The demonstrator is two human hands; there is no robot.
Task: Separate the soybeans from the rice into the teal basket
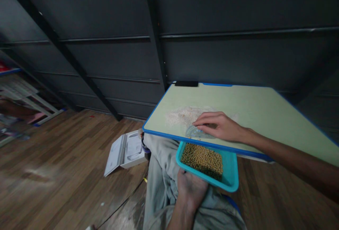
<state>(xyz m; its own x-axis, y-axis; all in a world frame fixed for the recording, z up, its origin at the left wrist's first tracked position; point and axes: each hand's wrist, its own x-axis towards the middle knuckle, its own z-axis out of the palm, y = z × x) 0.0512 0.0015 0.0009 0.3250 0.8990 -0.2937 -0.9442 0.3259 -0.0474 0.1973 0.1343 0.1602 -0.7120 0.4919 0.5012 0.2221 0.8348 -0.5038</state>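
Note:
My right hand has its fingers closed on a clear bluish protractor, which rests on the pale yellow tabletop by the near blue edge. Beyond it spreads a thin pile of whitish grains, like rice. A few round tan beans lie at the edge beside the protractor. Below that edge, my left hand supports a turquoise tray from underneath, its fingers partly hidden by it. Round tan beans, like soybeans, fill much of the tray's left part.
A black flat object sits at the table's far edge, against a dark panelled wall. On the wooden floor to the left are an open white box and a cable. A white rack stands farther left.

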